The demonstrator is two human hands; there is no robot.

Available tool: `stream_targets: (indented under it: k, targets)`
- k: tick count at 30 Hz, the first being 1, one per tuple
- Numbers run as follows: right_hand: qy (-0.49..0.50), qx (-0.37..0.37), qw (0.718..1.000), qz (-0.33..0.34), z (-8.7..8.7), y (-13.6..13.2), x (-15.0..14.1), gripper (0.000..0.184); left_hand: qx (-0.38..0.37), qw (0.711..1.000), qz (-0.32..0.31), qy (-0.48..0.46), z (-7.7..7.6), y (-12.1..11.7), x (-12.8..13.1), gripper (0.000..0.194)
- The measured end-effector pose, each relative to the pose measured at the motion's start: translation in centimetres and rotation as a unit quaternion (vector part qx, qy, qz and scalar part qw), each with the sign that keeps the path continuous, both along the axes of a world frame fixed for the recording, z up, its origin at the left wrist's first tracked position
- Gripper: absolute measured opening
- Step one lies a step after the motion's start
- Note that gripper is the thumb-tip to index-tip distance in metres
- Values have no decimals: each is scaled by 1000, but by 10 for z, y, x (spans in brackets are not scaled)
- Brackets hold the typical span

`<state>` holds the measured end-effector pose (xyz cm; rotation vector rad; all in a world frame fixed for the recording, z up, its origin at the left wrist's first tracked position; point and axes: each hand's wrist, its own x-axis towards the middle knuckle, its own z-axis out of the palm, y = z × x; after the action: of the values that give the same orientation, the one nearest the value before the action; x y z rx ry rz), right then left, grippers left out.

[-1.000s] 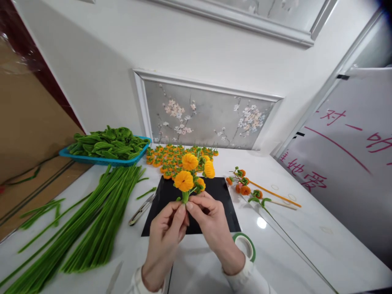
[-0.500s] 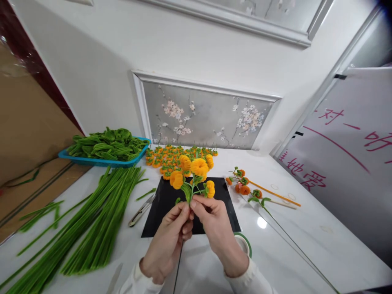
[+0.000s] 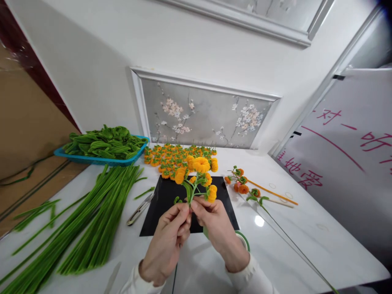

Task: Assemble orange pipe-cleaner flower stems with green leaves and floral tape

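Upright between my hands stands a spray of fuzzy yellow-orange flowers with green stems and a long green leaf low on the stem. My left hand pinches the base of its stem between thumb and fingertips. Close against it, my right hand pinches the same stem just to the right. A bit of green strip shows below the right fingers; its path is partly hidden. Beneath the hands lies a black mat.
Green chenille stems lie on the left, near a blue tray of green leaves. Several small orange flower heads cover the back. A utility knife rests left of the mat. An orange flower stem and a tape roll are on the right.
The flower spray has turned and tilted slightly to the right, so another bloom shows. Both hands keep their pinch on the stem. The view has shifted a little.
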<state>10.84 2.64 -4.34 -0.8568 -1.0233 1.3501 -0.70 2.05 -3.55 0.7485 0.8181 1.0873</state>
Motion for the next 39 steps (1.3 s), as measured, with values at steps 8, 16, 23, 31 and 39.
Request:
stream_targets:
  k: [8,16,23,31,39]
  targets:
    - [-9,-4,999,-31,2,-1,2,33,39,999,17,34,-1,-1,6,28]
    - [-50,58,993,-90,14,2,1,29,31,997,4,63,0,5,10,29]
    - [-119,64,983,-127,11,2,2,30,44,996,17,82,1,6,14,28]
    - [-228,83,950,-195,5,-6,5,22,49,994,52,79,-2,3,15,26]
    - [-277,93,931,-220,7,-14,11,14,56,995,51,65,-5,2,12,21]
